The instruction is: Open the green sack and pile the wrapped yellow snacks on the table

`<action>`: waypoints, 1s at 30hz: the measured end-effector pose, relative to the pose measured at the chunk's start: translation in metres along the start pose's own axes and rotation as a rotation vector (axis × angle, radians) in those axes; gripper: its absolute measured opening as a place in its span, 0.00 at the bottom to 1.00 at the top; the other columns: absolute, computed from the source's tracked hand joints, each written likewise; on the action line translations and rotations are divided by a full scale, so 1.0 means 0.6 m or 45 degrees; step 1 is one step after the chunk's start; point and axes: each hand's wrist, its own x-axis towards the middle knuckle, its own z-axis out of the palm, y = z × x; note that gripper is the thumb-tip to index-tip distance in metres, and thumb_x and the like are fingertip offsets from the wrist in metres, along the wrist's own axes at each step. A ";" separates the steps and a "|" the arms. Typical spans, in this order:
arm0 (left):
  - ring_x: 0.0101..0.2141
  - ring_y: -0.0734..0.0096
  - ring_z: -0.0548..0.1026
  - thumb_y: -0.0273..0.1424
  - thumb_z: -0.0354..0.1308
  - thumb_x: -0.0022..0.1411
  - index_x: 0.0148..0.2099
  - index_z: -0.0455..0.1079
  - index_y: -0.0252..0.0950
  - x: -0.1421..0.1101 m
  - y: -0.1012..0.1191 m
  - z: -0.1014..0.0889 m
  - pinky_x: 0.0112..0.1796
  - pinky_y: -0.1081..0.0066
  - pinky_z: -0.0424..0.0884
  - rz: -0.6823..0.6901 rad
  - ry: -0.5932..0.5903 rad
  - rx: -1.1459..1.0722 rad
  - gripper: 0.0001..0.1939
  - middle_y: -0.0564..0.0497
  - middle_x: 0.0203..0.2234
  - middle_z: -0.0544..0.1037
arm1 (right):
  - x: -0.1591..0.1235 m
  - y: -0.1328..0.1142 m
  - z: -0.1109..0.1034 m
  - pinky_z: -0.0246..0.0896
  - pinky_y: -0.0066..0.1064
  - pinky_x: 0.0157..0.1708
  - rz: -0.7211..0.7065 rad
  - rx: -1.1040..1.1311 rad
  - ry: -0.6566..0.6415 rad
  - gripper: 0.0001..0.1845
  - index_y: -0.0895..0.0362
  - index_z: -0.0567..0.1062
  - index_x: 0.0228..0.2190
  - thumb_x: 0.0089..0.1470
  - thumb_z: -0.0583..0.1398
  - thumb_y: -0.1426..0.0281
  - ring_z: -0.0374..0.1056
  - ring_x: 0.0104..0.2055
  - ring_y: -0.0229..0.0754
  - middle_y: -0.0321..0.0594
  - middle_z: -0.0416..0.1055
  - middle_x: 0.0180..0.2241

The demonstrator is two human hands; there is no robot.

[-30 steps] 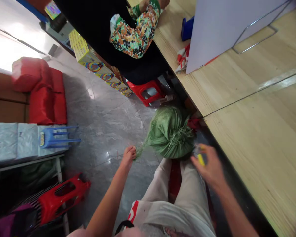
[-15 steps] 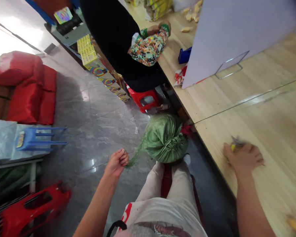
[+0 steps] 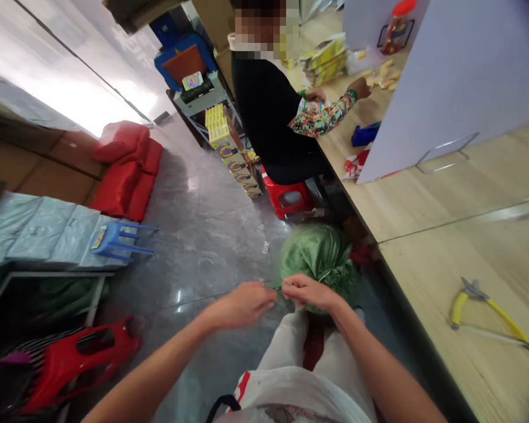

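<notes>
Both hands (image 3: 311, 292) near table edge (image 3: 401, 296)

A single camera worn on the person's head looks forward and steeply down over their own lap (image 3: 317, 376). Closest, at the bottom, are the left hand (image 3: 240, 305), right hand (image 3: 311, 291) and a green woven sack (image 3: 317, 252). Farther off, a wooden table (image 3: 445, 252) runs along the right, tiled floor (image 3: 194, 235) lies left, and a seated co-worker (image 3: 268, 100) is near the top.

Two hands (image 3: 242, 305), one sack (image 3: 320, 252), three stools (image 3: 286, 200) (two red, one blue).
</notes>
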 end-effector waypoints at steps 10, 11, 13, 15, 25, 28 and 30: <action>0.26 0.62 0.75 0.32 0.60 0.52 0.26 0.70 0.35 0.061 -0.039 0.020 0.26 0.68 0.69 -0.015 -0.022 -0.760 0.06 0.42 0.28 0.79 | -0.005 0.046 0.010 0.37 0.22 0.16 0.004 0.186 -0.128 0.28 0.54 0.60 0.23 0.48 0.59 0.43 0.38 0.17 0.29 0.24 0.44 0.16; 0.24 0.64 0.74 0.29 0.62 0.48 0.23 0.69 0.35 0.058 -0.041 0.020 0.24 0.69 0.68 -0.065 -0.161 -0.618 0.06 0.44 0.24 0.77 | -0.003 0.042 -0.002 0.36 0.22 0.15 -0.002 0.157 -0.094 0.28 0.54 0.60 0.23 0.48 0.60 0.43 0.37 0.17 0.29 0.24 0.43 0.16; 0.22 0.66 0.72 0.22 0.63 0.42 0.17 0.66 0.36 0.060 -0.044 0.026 0.23 0.72 0.65 -0.090 -0.139 -0.338 0.09 0.49 0.15 0.72 | -0.002 0.033 -0.013 0.37 0.22 0.14 -0.014 0.079 -0.037 0.26 0.54 0.62 0.23 0.50 0.60 0.45 0.37 0.17 0.29 0.23 0.43 0.16; 0.23 0.67 0.72 0.21 0.61 0.42 0.16 0.63 0.37 0.075 -0.041 0.035 0.25 0.74 0.65 -0.021 0.147 -0.288 0.11 0.51 0.13 0.68 | -0.002 0.032 -0.006 0.40 0.22 0.14 -0.009 0.044 -0.032 0.25 0.54 0.63 0.24 0.52 0.59 0.46 0.39 0.16 0.29 0.23 0.44 0.15; 0.22 0.70 0.71 0.19 0.59 0.41 0.21 0.69 0.35 0.127 -0.016 0.041 0.24 0.75 0.67 -0.068 -0.101 -0.358 0.06 0.52 0.16 0.73 | 0.028 0.028 -0.060 0.38 0.23 0.14 -0.150 -0.132 0.156 0.26 0.54 0.59 0.22 0.52 0.57 0.46 0.41 0.15 0.29 0.25 0.47 0.16; 0.23 0.71 0.73 0.22 0.58 0.46 0.24 0.71 0.34 0.172 -0.014 0.050 0.27 0.75 0.69 0.091 0.419 -0.685 0.03 0.51 0.17 0.74 | 0.047 0.042 -0.047 0.39 0.23 0.14 -0.179 -0.098 0.225 0.23 0.54 0.62 0.24 0.53 0.55 0.47 0.42 0.15 0.29 0.25 0.48 0.15; 0.21 0.71 0.72 0.26 0.57 0.50 0.26 0.72 0.32 0.189 0.001 0.053 0.25 0.74 0.69 0.089 0.297 -0.898 0.04 0.49 0.18 0.76 | 0.053 0.053 -0.047 0.42 0.23 0.14 -0.166 -0.009 0.240 0.22 0.54 0.62 0.25 0.52 0.55 0.48 0.44 0.15 0.29 0.25 0.50 0.16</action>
